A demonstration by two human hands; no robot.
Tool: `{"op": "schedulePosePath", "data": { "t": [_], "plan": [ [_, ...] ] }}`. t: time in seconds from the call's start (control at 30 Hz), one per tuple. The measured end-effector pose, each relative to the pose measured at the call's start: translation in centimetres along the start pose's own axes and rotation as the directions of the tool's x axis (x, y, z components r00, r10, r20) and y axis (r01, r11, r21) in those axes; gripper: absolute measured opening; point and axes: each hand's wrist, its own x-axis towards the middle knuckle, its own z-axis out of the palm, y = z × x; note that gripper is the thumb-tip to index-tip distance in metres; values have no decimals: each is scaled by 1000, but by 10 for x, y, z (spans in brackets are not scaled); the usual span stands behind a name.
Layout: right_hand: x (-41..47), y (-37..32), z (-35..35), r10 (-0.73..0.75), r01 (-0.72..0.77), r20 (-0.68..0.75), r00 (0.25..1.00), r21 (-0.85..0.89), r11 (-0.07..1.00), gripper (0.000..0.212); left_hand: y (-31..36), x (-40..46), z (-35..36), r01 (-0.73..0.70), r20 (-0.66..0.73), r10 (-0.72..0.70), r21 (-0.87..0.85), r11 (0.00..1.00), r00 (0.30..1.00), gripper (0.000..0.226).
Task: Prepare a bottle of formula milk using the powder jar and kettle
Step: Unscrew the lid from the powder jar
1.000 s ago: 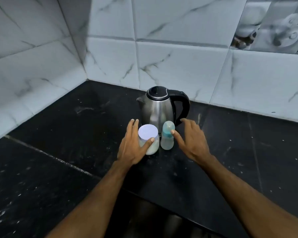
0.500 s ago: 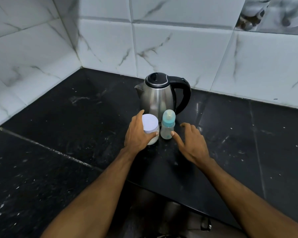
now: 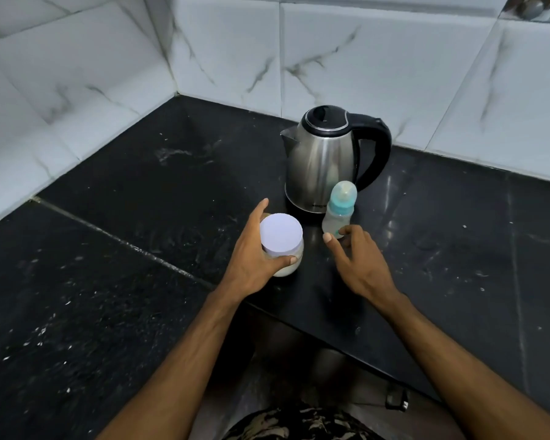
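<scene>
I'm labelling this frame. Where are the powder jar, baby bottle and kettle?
powder jar (image 3: pixel 281 235), head view, on its white lid.
baby bottle (image 3: pixel 340 208), head view, on its teal collar.
kettle (image 3: pixel 318 160), head view, on its steel body.

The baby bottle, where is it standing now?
In the head view, the baby bottle stands right of centre, before the kettle, at the right hand fingertips.

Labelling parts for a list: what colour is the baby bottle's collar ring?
Teal, on the baby bottle; the head view shows it.
</scene>
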Motion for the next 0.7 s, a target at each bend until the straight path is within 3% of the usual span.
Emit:
{"op": "schedulePosePath", "data": {
  "t": [0.2,0.37,0.7],
  "plan": [
    [2,-20,4,-44,42,30,999,58,997,67,-7,-6,0,-21,42,22,-20,1000,999,118],
    [5,-45,4,-176,167,77,981,111,980,69,-10,-7,1,-11,62,14,-54,998,998,115],
    [17,-81,4,-447,489,262,855,-118,864,81,-16,-13,10,90,21,-88,-143,986,996,133]
  ]
}}
